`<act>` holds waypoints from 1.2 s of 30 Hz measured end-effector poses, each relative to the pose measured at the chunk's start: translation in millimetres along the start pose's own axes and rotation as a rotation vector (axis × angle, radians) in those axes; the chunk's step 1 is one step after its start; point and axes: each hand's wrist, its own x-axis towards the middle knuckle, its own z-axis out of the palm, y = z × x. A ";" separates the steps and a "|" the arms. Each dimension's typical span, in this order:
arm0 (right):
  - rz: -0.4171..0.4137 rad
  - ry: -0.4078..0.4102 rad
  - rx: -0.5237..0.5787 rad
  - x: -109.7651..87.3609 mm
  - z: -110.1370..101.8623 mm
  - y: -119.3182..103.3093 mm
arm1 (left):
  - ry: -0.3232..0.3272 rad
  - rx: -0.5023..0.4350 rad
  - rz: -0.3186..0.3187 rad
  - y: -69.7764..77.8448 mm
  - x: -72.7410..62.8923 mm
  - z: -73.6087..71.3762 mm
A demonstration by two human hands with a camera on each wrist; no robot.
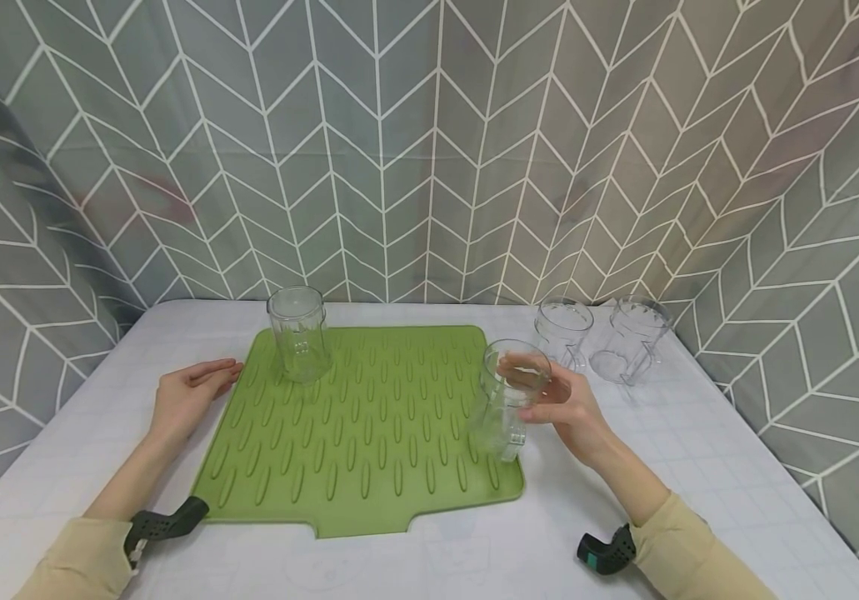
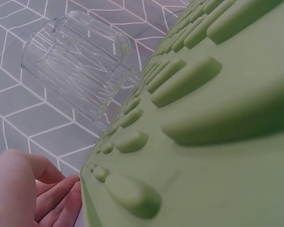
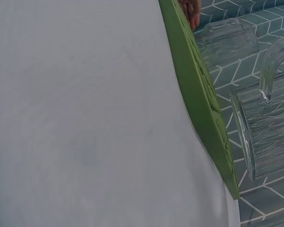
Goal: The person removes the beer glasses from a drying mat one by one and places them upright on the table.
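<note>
My right hand [image 1: 567,412] grips a clear glass mug [image 1: 498,421] near its rim, thumb on the near side and fingers round the back. The mug overlaps the right edge of the green ridged mat [image 1: 369,467] in the head view; in the right wrist view its base end appears close to that mat. Loosely bent, my left hand [image 1: 187,396] rests on the table beside the mat's left edge, fingertips right at it and nothing held. A second clear mug [image 1: 302,342] stands on the mat's back left corner, also showing in the left wrist view [image 2: 75,66].
Two more clear glass mugs [image 1: 562,329] stand on the white table [image 1: 706,450] at the back right, behind my right hand. A grey patterned curtain [image 1: 399,167] hangs behind and on both sides of the table. The mat has a tab at its front edge.
</note>
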 end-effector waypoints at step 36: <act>-0.168 -0.027 -0.082 -46.0 -69.0 -8.8 | -0.002 -0.014 -0.035 1.1 0.4 0.7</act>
